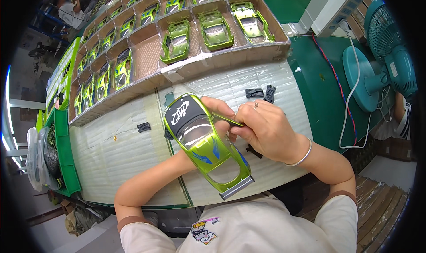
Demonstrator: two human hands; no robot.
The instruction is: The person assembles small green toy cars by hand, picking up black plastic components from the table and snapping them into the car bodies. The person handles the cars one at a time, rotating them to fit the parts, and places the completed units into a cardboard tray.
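A lime-green toy car body shell (208, 153) with a black front panel, blue side marks and a grey rear spoiler is tilted over the near part of the work surface. My left hand (216, 105) grips it from beneath and along its right side; the car hides part of that hand. My right hand (268, 128) is closed in a pinch on a small green car door (228, 120), which sticks out from the shell's right side. Whether the door is joined to the shell, I cannot tell. Small black plastic parts (254, 93) lie just beyond my right hand.
A divided cardboard tray (186, 73) with several green car shells stands across the far side. Another black part (143, 127) lies left on the foam-covered table (120, 164). A green bin (66, 160) is at the left; a teal fan (390, 53), power strip (333, 11) and cables are right.
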